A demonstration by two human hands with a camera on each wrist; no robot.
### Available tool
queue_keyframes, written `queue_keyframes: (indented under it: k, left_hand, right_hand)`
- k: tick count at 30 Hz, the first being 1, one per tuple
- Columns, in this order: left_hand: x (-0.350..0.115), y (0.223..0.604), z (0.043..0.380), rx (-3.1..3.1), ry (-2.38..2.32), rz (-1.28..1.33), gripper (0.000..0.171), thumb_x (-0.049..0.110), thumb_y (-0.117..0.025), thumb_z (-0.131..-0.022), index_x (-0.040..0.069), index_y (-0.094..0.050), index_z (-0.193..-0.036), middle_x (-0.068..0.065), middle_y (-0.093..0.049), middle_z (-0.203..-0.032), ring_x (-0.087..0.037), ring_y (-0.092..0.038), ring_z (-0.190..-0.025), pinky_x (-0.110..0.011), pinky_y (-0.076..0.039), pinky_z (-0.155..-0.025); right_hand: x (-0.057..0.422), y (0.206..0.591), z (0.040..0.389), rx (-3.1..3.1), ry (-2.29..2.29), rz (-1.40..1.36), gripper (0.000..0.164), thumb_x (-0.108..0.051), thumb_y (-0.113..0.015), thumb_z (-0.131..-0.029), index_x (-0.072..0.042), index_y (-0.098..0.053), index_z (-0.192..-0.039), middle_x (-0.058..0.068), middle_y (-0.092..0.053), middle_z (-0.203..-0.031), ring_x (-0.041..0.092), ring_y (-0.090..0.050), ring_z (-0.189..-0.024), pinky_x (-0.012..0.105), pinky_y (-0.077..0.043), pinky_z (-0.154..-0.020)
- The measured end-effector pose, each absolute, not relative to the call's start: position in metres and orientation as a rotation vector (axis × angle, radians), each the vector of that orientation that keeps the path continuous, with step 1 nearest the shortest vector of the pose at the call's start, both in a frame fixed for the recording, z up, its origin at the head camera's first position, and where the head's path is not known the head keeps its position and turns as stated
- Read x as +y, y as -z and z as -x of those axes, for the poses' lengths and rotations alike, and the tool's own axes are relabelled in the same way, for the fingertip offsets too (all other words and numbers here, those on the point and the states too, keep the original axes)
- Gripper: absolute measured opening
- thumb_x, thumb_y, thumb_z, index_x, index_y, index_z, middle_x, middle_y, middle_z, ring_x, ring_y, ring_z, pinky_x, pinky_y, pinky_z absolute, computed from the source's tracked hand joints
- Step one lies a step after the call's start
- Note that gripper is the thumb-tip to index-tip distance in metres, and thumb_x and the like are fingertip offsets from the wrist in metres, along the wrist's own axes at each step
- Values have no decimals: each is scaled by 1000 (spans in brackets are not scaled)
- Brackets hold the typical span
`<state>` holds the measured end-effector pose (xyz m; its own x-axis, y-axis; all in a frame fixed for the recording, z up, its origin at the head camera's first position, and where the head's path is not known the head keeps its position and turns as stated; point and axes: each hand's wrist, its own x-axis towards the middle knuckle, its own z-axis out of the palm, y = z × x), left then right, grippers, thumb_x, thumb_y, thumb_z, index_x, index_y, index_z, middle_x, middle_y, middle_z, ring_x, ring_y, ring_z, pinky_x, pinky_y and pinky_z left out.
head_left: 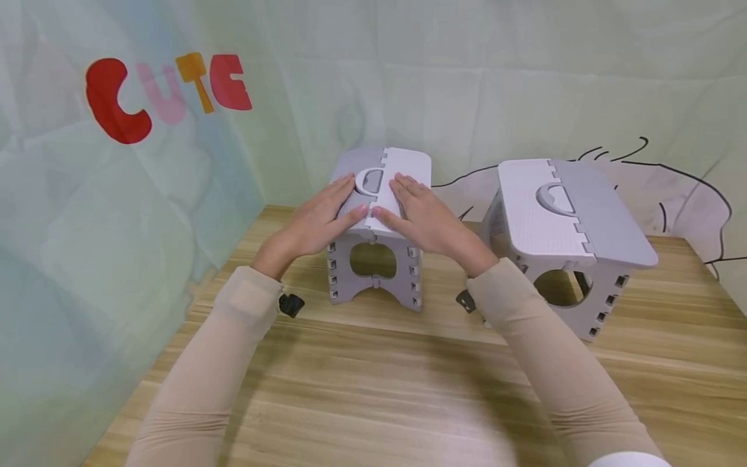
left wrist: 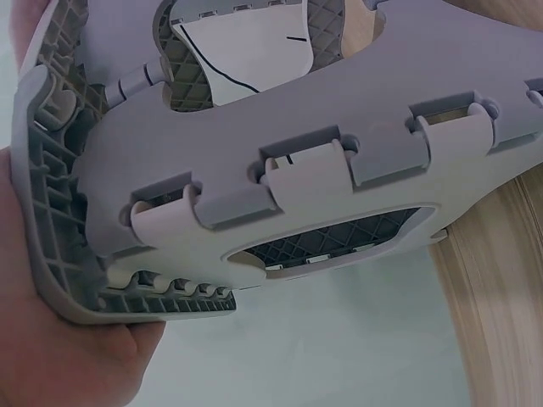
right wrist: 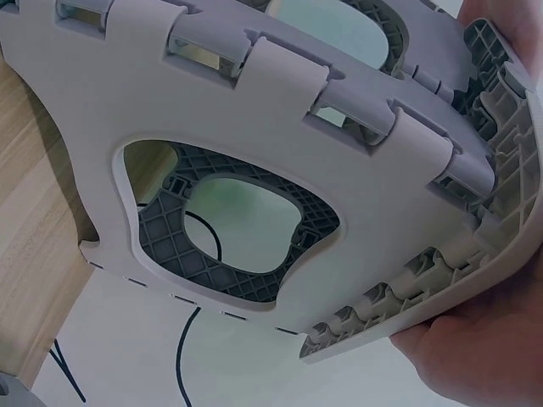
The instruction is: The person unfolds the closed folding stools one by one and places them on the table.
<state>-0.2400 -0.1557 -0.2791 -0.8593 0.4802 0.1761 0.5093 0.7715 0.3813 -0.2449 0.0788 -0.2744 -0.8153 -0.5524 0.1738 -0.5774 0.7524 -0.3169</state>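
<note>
A folding step stool point(head_left: 373, 266) with a grey and white top stands unfolded on the wooden table, in the middle of the head view. My left hand point(head_left: 323, 214) lies flat on the grey half of its top, and my right hand point(head_left: 426, 214) lies flat on the white half. Between them shows the stool's oval carry handle point(head_left: 369, 182). Both thumbs point inward near the centre seam. From below, the left wrist view shows the stool's hinged leg panel point(left wrist: 229, 170), and the right wrist view shows its side panel point(right wrist: 254, 102) with a large opening.
To the right stands a second unfolded folding stool point(head_left: 607, 214), with its white half on the left. Both stools are on the wooden table point(head_left: 373, 389). A printed cloth backdrop point(head_left: 467, 52) hangs behind and along the left, with coloured letters on it.
</note>
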Motion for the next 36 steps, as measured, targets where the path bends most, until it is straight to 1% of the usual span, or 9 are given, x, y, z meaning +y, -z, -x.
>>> queue_keyframes:
  k: [5,9,18,25,29,32,36]
  left_hand:
    - [-156,278,239,-2889,636,811,85,63,-29,-102,1,-13,-158,-12,-9,-166,-25,-7,-152,-42,-11,-122]
    - [-157,279,238,-2885,641,800,87,64,-30,-101,1,-13,-158,-12,-9,-166,-25,-7,-152,-42,-11,-122]
    - [-155,278,237,-2880,616,807,86,65,-29,-101,2,-15,-158,-12,-11,-165,-26,-9,-151,-42,-14,-122]
    - [-152,276,238,-2872,627,826,85,64,-32,-101,2,-16,-158,-13,-12,-165,-26,-10,-151,-42,-13,-122]
    - [-152,276,238,-2873,677,798,88,66,-37,-99,4,-17,-158,-11,-13,-165,-25,-10,-151,-43,-14,-122]
    - [-154,277,238,-2860,718,782,89,68,-40,-97,8,-18,-159,-8,-15,-165,-24,-11,-151,-45,-15,-121]
    - [-154,278,237,-2813,692,807,84,68,-41,-97,14,-22,-160,-7,-18,-165,-24,-11,-151,-48,-13,-121]
  right_hand:
    - [78,272,246,-2881,-535,-939,80,-55,-36,-104,5,-22,-155,19,-17,-163,29,-12,-151,39,-10,-122]
    - [78,270,245,-2889,-515,-950,81,-56,-37,-104,5,-23,-155,19,-18,-163,30,-13,-150,42,-15,-121]
    - [80,268,242,-2927,-482,-920,83,-59,-34,-103,3,-21,-156,18,-16,-164,32,-14,-150,45,-18,-120]
    - [84,266,241,-2949,-485,-914,83,-60,-33,-103,2,-19,-157,17,-13,-164,28,-9,-151,42,-13,-122]
    - [84,268,242,-2936,-512,-912,84,-61,-35,-102,1,-19,-157,15,-13,-164,26,-8,-151,40,-12,-122]
    - [84,269,242,-2918,-570,-919,86,-62,-36,-101,0,-18,-157,14,-12,-165,24,-8,-151,36,-9,-122]
    - [87,268,241,-2891,-672,-924,88,-64,-37,-100,-1,-15,-158,14,-11,-165,24,-5,-152,34,-4,-122]
